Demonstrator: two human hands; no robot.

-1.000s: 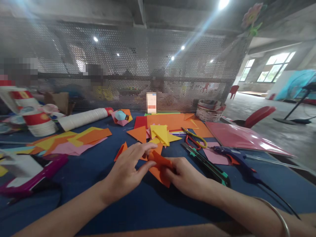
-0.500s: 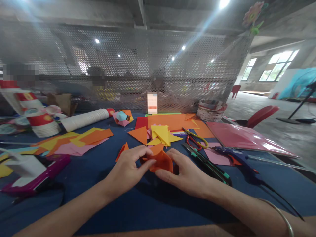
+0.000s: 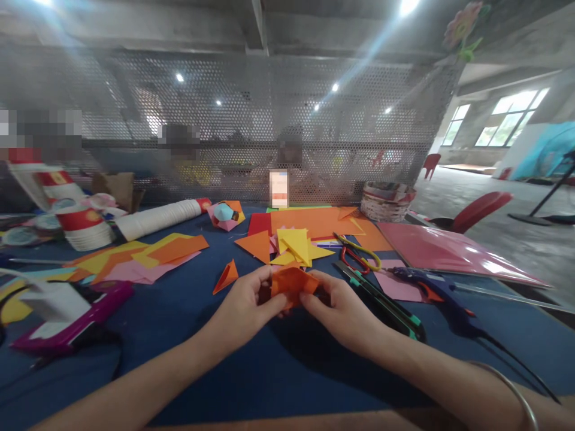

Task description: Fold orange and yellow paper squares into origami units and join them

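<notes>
An orange piece of folded paper (image 3: 293, 284) is held between both hands above the blue table. My left hand (image 3: 249, 299) grips its left side, thumb in front and fingers behind. On the right side my right hand (image 3: 335, 302) pinches it the same way, with the thumb near its lower edge. The fingertips behind the paper are mostly hidden. A small folded orange piece (image 3: 227, 275) lies just left of my left hand. Beyond the hands sit yellow paper pieces (image 3: 296, 245) and an orange triangle (image 3: 255, 245).
At right lie scissors (image 3: 357, 254), a green-and-black box cutter (image 3: 386, 302), a blue glue gun (image 3: 442, 290) and a pink sheet pack (image 3: 449, 251). Paper cups (image 3: 159, 218), coloured paper (image 3: 153, 254) and a purple power strip (image 3: 76, 317) are at left. A woven basket (image 3: 387, 202) stands behind.
The orange paper has turned, its open pocket giving way to a flatter face towards me. Both thumbs have shifted onto its front, and my right hand's fingers have closed in. The view has shifted slightly.
</notes>
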